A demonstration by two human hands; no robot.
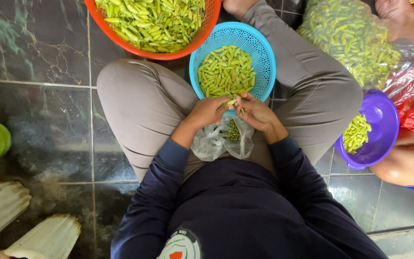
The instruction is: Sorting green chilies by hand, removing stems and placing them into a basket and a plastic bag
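I sit cross-legged on the dark tiled floor [34,52] with both hands meeting just over the near rim of the blue basket [264,57] that rests between my knees. My left hand [208,111] and right hand [254,111] are closed together on one green chili [231,101], fingertips pinching it from either side; the chili sits between them, right at the basket's edge and above the clear plastic bag [212,141] in my lap. By the look of it I am at the stemming step: the bag holds a small dark clump of stems [234,130], and the blue basket holds smooth pods. As I judge it, the next move calls for a short twist and pull at the stalk end, firm enough to snap it off without crushing the pod, then a small drop each way, cap into the bag and pod forward into the basket.

Counting what lies around me: three baskets or bowls, one blue, one orange [202,36] just beyond it heaped with chilies, and one purple bowl [384,124] by my right knee with a small pile inside. Two plastic bags of produce or scraps: mine in the lap and a big clear one [350,38] full of chilies on the right, with red plastic [410,91] beside it. The loose chilies are far too many to count. Another person's arm [403,160] shows by the purple bowl.
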